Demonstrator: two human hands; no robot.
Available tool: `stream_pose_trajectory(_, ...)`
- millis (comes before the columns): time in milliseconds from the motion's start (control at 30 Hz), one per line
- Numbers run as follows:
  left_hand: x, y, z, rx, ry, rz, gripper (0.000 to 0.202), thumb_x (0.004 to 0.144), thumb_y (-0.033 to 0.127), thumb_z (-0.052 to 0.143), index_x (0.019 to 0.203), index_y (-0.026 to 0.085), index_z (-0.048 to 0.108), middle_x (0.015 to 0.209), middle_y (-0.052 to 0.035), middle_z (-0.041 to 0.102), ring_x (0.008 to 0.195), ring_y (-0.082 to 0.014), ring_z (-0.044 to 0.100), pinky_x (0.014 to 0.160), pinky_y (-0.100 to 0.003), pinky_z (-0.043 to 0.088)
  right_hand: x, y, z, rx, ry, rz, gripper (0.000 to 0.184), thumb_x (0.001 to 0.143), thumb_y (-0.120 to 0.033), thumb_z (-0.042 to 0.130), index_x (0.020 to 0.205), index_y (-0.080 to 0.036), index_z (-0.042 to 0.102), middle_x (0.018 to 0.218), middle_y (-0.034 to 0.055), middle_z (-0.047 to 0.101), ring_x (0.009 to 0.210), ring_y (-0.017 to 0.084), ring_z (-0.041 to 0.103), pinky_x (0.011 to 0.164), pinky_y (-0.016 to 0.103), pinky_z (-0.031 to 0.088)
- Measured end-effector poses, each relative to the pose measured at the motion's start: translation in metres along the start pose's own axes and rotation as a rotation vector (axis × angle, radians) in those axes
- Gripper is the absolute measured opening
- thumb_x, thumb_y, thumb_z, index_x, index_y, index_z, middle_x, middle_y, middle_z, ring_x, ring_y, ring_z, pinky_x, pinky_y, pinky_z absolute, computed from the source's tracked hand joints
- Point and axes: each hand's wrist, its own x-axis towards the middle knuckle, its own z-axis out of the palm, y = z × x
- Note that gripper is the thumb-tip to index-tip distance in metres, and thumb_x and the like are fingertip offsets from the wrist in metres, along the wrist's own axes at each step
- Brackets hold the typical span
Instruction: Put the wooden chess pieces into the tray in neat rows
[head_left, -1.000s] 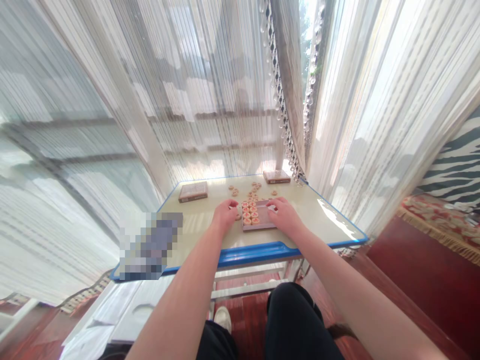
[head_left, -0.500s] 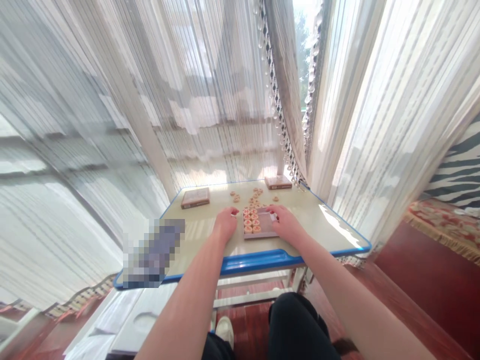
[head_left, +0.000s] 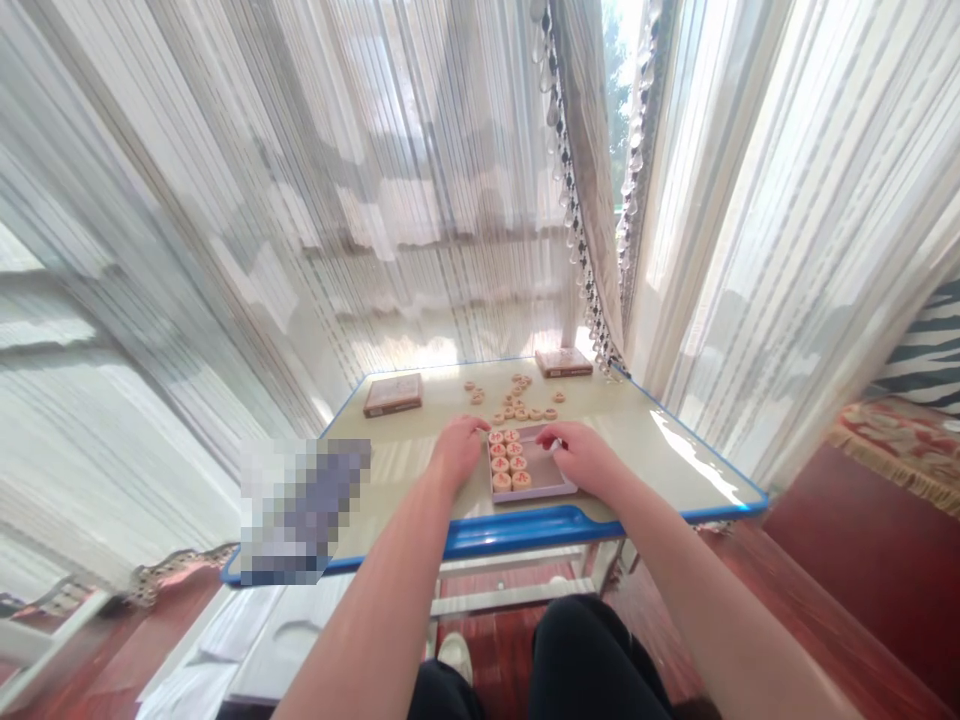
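A shallow grey tray [head_left: 553, 485] sits near the front edge of a cream table with a blue rim [head_left: 517, 527]. Two columns of round wooden chess pieces with red marks [head_left: 508, 464] fill the tray's left part. My left hand [head_left: 455, 453] rests curled against the tray's left side, fingertips near the top pieces. My right hand [head_left: 583, 457] lies over the tray's right part with fingers bent together; whether they hold a piece is hidden. Several loose pieces [head_left: 523, 406] lie scattered just beyond the tray.
A brown flat box [head_left: 392, 394] lies at the table's back left, another brown box [head_left: 563, 362] at the back right. A blurred patch [head_left: 300, 510] covers the front left corner. Sheer curtains surround the table. My dark-trousered knees are below the table edge.
The view has shifted slightly. Both hands stay at the tray; the right hand has drawn a little toward me and the loose pieces beyond the tray show more plainly.
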Motion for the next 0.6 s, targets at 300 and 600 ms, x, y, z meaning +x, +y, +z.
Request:
stream_pose_trajectory(300, -0.0014, 0.0032, -0.0011, 0.04, -0.026, -0.002, 0.035, 0.071, 0.008, 0.038, 0.076, 0.021, 0.069, 0.093, -0.0044, 0.065, 0.094, -0.0199, 0.055, 0.091, -0.033, 0.042, -0.0004, -0.0051, -0.003, -0.017, -0.09, 0.049, 0.03, 0.063, -0.005, 0.041, 0.071, -0.02, 0.066, 0.075, 0.0022, 0.066, 0.079, 0.018, 0.057, 0.075, 0.03, 0.043)
stream_pose_trajectory(600, -0.0009, 0.0069, -0.0032, 0.075, -0.029, -0.034, 0.032, 0.07, 0.007, 0.039, 0.076, 0.02, 0.067, 0.092, -0.0054, 0.064, 0.095, -0.0201, 0.054, 0.091, -0.033, 0.041, 0.0011, 0.0037, -0.0037, -0.022, 0.088, 0.091, 0.022, 0.07, -0.014, 0.046, 0.078, -0.021, 0.065, 0.083, 0.0032, 0.065, 0.076, 0.017, 0.057, 0.074, 0.03, 0.043)
